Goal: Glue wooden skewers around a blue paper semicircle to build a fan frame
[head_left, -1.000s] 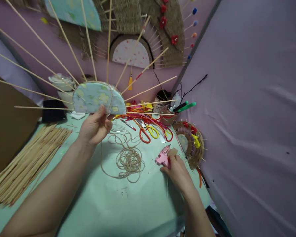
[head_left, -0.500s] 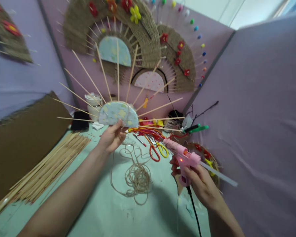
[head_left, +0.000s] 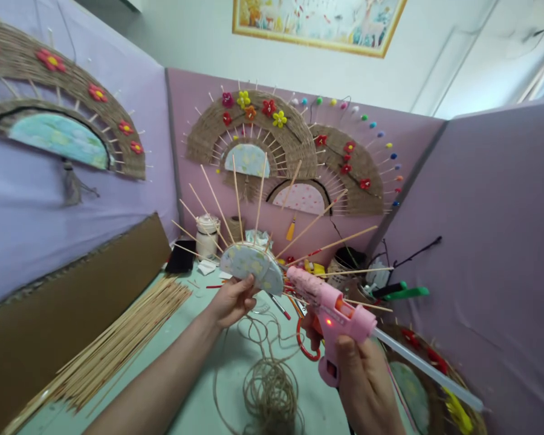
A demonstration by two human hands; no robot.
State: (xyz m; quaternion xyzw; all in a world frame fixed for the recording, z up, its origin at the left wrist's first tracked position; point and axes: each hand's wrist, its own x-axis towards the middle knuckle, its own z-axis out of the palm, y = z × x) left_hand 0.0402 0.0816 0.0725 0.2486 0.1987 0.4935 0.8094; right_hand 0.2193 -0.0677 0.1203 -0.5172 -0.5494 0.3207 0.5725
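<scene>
My left hand (head_left: 236,298) pinches the lower edge of a pale blue, flower-patterned half-disc (head_left: 249,263), from which thin wooden sticks fan outward. The half-disc is held up above the table and tilts down to the right. My right hand (head_left: 360,368) is wrapped round the handle of a pink glue gun (head_left: 333,311) with a lit red light. Its nozzle is at the right edge of the half-disc, though whether they touch I cannot tell. A clear glue stick (head_left: 428,365) sticks out of the gun's back.
Loose twine (head_left: 272,386) lies below my hands. On the left are a pile of sticks (head_left: 127,338) and a brown board (head_left: 86,314). Behind stand a white jar (head_left: 207,237) and a dark pot (head_left: 347,260). Woven fans (head_left: 263,115) hang on the partitions.
The glue gun has come up to the right side of the half-disc, which now tilts down to the right. The view has shifted upward and left, showing more wall and a framed picture.
</scene>
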